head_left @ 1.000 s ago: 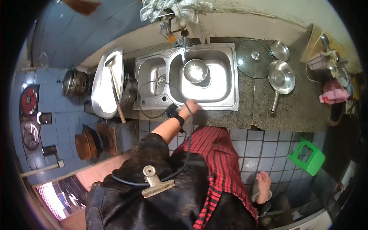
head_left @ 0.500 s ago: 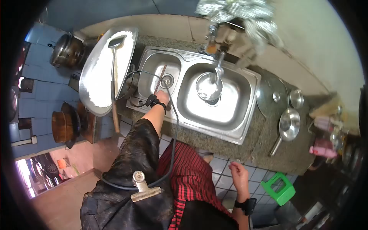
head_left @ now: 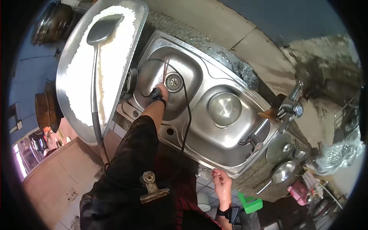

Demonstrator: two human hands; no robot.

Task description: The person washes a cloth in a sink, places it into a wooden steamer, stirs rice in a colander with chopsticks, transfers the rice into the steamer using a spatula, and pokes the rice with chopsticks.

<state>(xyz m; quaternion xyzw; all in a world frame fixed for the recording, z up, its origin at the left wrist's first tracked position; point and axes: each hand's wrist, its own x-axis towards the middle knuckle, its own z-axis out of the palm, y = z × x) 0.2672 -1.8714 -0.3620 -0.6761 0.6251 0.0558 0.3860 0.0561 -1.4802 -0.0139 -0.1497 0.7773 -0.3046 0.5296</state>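
My left hand (head_left: 163,92) is in the small left sink basin (head_left: 188,69), its fingers closed round the lower end of thin reddish-brown chopsticks (head_left: 166,68). The chopsticks lie beside the drain (head_left: 174,82). A dark cable loops from the wrist across the sink. My right hand (head_left: 223,186) hangs beside the counter's front edge, its fingers loosely curled and apart, with nothing visible in them. In the large basin a round metal bowl (head_left: 225,109) stands near the faucet (head_left: 255,134).
Left of the sink, a long metal tray (head_left: 63,80) of white grains holds a spatula (head_left: 102,30). To the right are a glass lid (head_left: 279,148), a small metal pan (head_left: 283,172) and a pink item (head_left: 298,192). A green stool (head_left: 251,205) stands below.
My left hand has moved from the large basin's front edge into the small basin and closed on the chopsticks. The view has turned and come nearer the sink. My right hand has risen towards the counter.
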